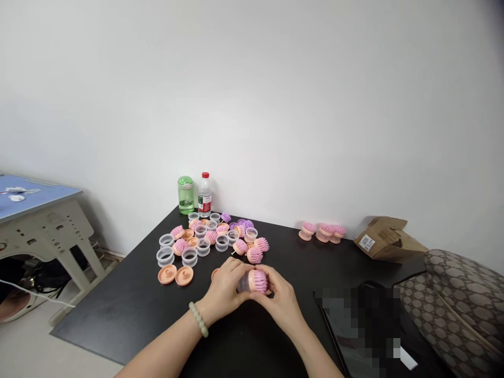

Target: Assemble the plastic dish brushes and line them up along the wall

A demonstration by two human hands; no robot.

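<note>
Over the black table, my left hand (pixel 227 287) is closed around a clear plastic ring (pixel 243 283). My right hand (pixel 281 298) grips a brush head with pink bristles and a peach base (pixel 259 281). Ring and brush head meet between my hands; fingers hide whether they are joined. A peach disc (pixel 214 273) is half hidden behind my left hand. Two peach discs with a raised centre (pixel 184 275) lie further left. Beyond my hands are several clear rings (pixel 189 257) and loose pink brush heads (pixel 254 255), some tipped with a stem showing.
Purple parts (pixel 248 224) lie at the back of the pile. A green bottle (pixel 186 195) and a red-capped water bottle (pixel 205 197) stand by the wall. Three assembled pink brushes (pixel 324 232), a cardboard box (pixel 389 240), a patterned bag (pixel 452 299) and a dark item (pixel 354 325) are rightward.
</note>
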